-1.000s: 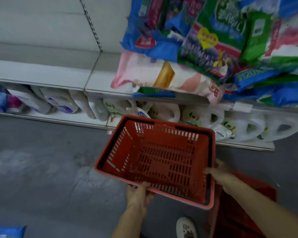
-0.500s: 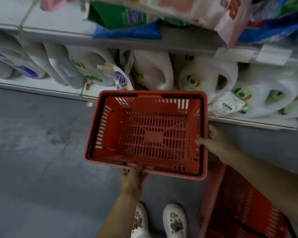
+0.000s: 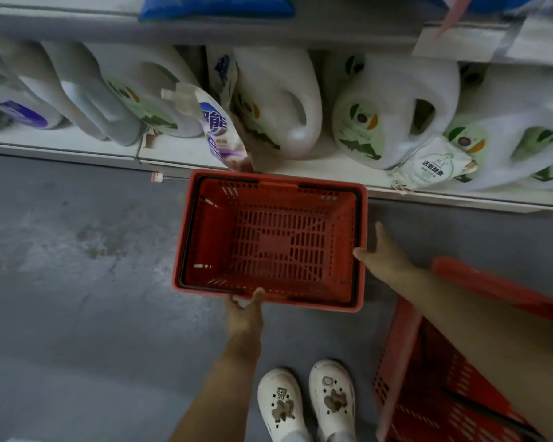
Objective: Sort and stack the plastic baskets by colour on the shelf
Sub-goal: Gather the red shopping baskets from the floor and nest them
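An empty red plastic basket (image 3: 268, 244) with black handles folded on its rim is level and low over the grey floor, its far edge against the bottom shelf (image 3: 332, 169). My left hand (image 3: 245, 314) grips its near rim, thumb over the edge. My right hand (image 3: 382, 255) is beside the right rim with fingers spread, only the thumb tip touching it. A second red basket (image 3: 428, 387) sits at the lower right, partly hidden by my right forearm.
White detergent jugs (image 3: 278, 100) fill the bottom shelf, with a purple-and-white refill pouch (image 3: 219, 129) leaning out just above the basket's far left corner. A smaller white pouch (image 3: 434, 164) lies at the shelf edge. My white shoes (image 3: 307, 403) stand behind the basket. Grey floor stretches left.
The basket has come down from shelf height toward the floor and levelled out. My right hand has loosened from the right rim, its fingers spread.
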Tool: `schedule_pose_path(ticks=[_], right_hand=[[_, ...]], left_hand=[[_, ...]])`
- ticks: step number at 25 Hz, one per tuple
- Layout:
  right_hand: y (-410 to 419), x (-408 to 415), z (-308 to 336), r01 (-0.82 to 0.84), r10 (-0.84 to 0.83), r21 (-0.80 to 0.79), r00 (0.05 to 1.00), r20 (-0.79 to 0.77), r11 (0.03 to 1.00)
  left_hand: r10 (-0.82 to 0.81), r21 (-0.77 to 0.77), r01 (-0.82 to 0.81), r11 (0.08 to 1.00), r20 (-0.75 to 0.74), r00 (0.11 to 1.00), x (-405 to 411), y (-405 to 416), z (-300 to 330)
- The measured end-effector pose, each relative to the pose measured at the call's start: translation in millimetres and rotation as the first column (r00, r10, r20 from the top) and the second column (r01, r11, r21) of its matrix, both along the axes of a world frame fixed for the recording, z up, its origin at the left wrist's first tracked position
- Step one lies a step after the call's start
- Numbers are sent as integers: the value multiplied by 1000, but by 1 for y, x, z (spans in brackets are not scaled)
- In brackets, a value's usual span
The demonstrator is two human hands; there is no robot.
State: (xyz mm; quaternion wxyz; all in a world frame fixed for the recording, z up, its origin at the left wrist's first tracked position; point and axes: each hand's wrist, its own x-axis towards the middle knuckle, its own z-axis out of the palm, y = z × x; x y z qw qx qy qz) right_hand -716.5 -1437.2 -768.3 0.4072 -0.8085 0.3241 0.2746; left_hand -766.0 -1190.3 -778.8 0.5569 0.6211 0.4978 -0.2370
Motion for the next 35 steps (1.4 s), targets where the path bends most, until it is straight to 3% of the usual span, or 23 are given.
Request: schedule_pose_path(ticks=[2,9,15,19,23,26,31,35], right_hand=[[8,-11,10,-40,40,-9,999,30,999],[30,-61,56,-183,190,-115,980,53,976],[21,-100,91,-320,351,-215,928,124,923],[-7,-121,109,-350,383,-214,913,137,912],[-52,-146,127,-387,413,-146,867,279,911],[-108,-175,134,-491,498,-112,797,341,864],[-224,-211,119,-634,621,-61,728,291,771],[-281,-231,80,-688,693,-88,714,101,721]], left_hand=[[-170,25,169,985,51,984,-5,-1,12],[-365,-7,370,929,148,919,-23,-16,77],[-565,227,520,823,231,792,-53,-17,111],[-604,274,544,793,245,758,-70,-41,124],[-541,258,480,838,295,787,-110,-94,137],[-422,269,351,897,280,862,-162,-152,142],[-96,172,61,983,201,975,-258,-249,126],[55,128,-67,990,91,994,-313,-303,96]])
